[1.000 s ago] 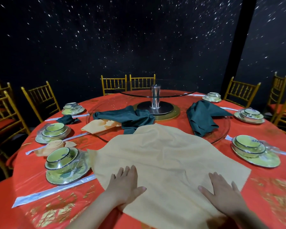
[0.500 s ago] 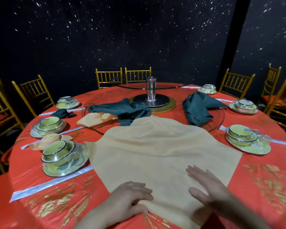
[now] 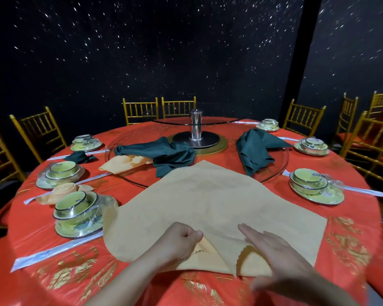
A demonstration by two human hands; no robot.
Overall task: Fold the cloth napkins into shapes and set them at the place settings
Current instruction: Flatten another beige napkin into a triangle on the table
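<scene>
A large peach cloth napkin [image 3: 210, 202] lies spread on the red tablecloth [image 3: 31, 219] in front of me, one corner pointing at the glass turntable. My left hand [image 3: 177, 241] pinches the near corner of the napkin and has turned it up and over onto the cloth. My right hand [image 3: 279, 250] rests flat on the napkin beside that fold, fingers straight. A rolled peach napkin [image 3: 63, 191] lies at a left place setting. More loose napkins, peach [image 3: 124, 162] and dark green [image 3: 166, 153], sit on the turntable.
Wrapped green bowl-and-plate sets stand around the rim, the nearest at left [image 3: 77, 213] and right [image 3: 314, 184]. A wrapped chopstick packet [image 3: 53, 250] lies at front left. The glass turntable [image 3: 274, 171] with a metal post [image 3: 196, 124] fills the middle. Gold chairs ring the table.
Both hands drew back from smoothing the napkin. My left hand curled, took the near corner and folded it upward. My right hand slid toward the middle and stays flat.
</scene>
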